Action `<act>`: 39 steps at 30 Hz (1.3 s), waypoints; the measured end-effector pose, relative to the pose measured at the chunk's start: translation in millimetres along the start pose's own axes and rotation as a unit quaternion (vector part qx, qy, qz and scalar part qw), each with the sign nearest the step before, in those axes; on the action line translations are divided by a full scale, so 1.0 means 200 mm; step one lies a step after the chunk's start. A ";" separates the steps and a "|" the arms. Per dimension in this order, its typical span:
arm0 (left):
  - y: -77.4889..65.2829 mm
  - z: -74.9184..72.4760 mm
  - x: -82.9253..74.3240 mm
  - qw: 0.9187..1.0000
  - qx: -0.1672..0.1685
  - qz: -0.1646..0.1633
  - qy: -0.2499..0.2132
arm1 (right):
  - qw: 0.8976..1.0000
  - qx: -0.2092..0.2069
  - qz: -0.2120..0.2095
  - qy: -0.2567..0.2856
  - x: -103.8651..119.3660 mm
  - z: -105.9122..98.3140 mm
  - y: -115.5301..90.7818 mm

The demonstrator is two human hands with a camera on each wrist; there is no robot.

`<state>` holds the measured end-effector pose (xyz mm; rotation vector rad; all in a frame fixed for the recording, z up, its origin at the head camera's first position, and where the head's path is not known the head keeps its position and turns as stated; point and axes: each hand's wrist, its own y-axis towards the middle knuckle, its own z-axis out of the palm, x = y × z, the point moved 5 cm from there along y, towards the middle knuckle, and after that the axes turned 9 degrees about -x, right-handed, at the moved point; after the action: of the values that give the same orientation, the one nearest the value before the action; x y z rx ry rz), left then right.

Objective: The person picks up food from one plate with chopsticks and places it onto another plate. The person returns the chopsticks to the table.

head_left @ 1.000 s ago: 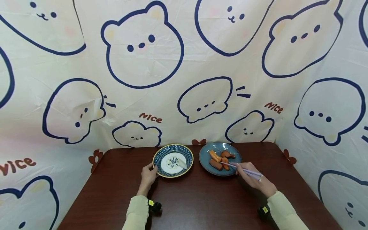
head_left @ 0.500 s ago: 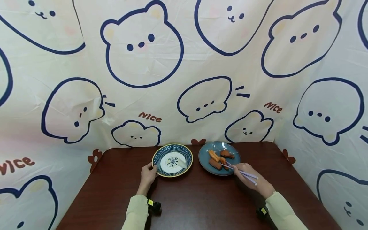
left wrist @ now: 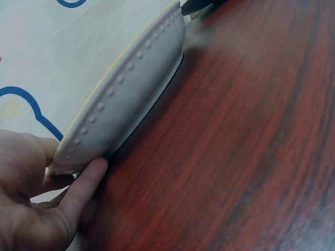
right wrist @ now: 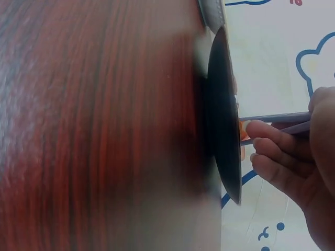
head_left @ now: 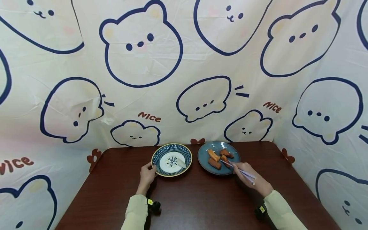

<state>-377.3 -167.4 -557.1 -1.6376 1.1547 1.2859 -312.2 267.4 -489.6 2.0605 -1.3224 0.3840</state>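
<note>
My left hand (head_left: 147, 176) grips the left rim of a deep plate (head_left: 172, 161) with a blue striped border and yellow edge. In the left wrist view the plate's white outer wall (left wrist: 125, 97) shows, with fingers at its rim and base. To the right, a blue plate (head_left: 204, 163) bears several brown and orange pieces of food. My right hand (head_left: 253, 179) holds a pair of pale purple chopsticks (head_left: 245, 173), their tips at the nearest right-hand piece of food (head_left: 225, 159). From the right wrist, the blue plate's dark underside (right wrist: 225, 123) hides most of the food.
Both plates stand side by side at the far edge of a dark brown wooden table (head_left: 198, 201). Behind it hangs a pale cloth (head_left: 201, 67) printed with blue bear outlines. A pale patch (head_left: 181, 163) shows inside the striped plate.
My right hand has shifted slightly left, and the chopsticks have changed angle around the right-hand piece of food, which has turned a little. The left hand keeps its grip on the striped plate.
</note>
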 end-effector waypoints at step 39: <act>0.01 0.00 0.00 1.000 0.000 0.000 0.006 | 0.998 0.010 -0.034 -0.056 0.00 0.04 0.01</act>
<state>-377.9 -168.7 -557.8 -1.6469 1.1632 1.2774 -315.6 261.7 -495.5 2.1658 -1.3130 0.2557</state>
